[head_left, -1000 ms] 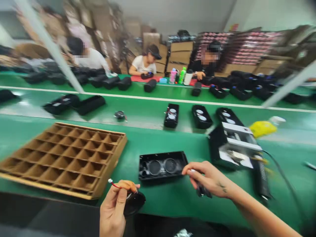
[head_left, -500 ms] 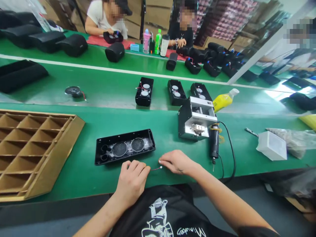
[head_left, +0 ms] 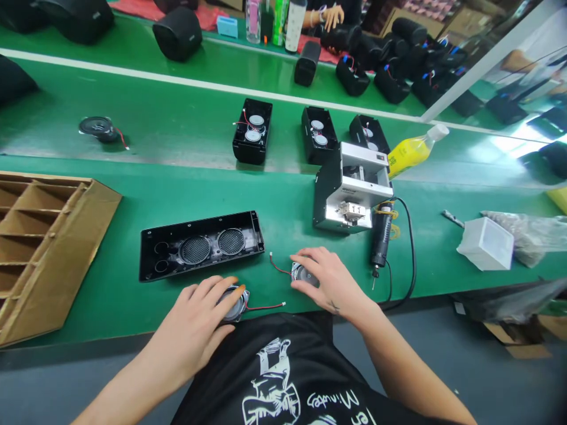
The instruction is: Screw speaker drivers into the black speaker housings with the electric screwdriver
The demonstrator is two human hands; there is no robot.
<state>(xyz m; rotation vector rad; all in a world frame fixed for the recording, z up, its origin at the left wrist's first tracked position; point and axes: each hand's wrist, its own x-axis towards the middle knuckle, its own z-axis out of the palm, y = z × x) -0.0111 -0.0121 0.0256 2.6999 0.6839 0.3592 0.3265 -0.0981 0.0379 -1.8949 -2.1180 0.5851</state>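
Fingers [head_left: 208, 295] of the left hand [head_left: 195, 324] spread flat over a small round speaker driver [head_left: 233, 304], pressing it to the green bench [head_left: 133, 195] just below the black speaker housing [head_left: 201, 245]. Fingers [head_left: 310, 260] of the right hand [head_left: 330, 283] curled loosely over a second driver [head_left: 301, 273], off the housing's right end, near its lower corner. Red leads [head_left: 266, 307] trailing rightward from the left driver, up-left from the right one. Housing lying open side up, long axis running left to right, tilted slightly up at the right, two mesh openings [head_left: 212, 247] facing up. Both drivers below and right of those openings; left hand the nearer. Right of the housing: a silver screw feeder [head_left: 349, 189], an electric screwdriver [head_left: 380, 245] lying beside it. Left of the housing: a cardboard divider tray [head_left: 53, 236].
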